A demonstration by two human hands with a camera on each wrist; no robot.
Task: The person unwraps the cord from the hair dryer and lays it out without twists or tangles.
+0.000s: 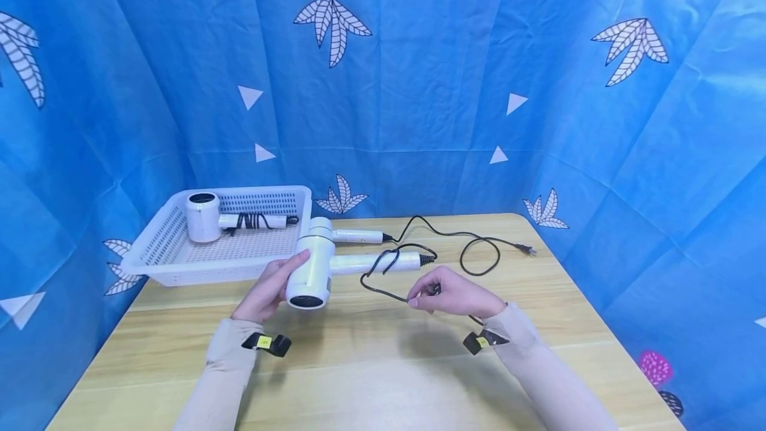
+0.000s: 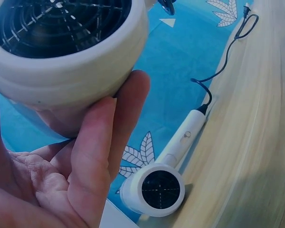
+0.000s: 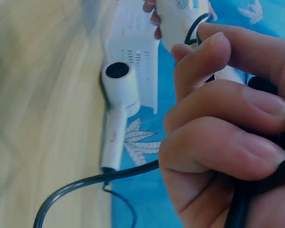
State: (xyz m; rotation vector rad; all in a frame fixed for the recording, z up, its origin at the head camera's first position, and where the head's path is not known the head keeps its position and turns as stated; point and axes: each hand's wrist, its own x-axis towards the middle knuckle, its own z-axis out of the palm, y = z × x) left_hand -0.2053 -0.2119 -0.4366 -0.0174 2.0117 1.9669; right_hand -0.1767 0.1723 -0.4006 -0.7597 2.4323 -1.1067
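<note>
My left hand [image 1: 272,288] grips the barrel of a white hair dryer [image 1: 311,271], thumb along its side, and holds it above the table. The dryer's handle extends to the right, with its black cord [image 1: 383,292] looped loosely around it. My right hand [image 1: 451,292] holds that cord between curled fingers, to the right of the handle's end. In the right wrist view the cord [image 3: 80,182] bends out from under the fingers [image 3: 213,142]. Up close in the left wrist view, the dryer's dark round grille [image 2: 61,23] faces the camera.
A second white hair dryer [image 2: 161,187] lies on the table behind the held one. Its cord [image 1: 445,233] trails right to a plug [image 1: 526,249]. At the back left stands a white basket [image 1: 218,271] holding another dryer [image 1: 203,218] with cord wound round its handle. Blue curtains [image 1: 419,85] surround the table.
</note>
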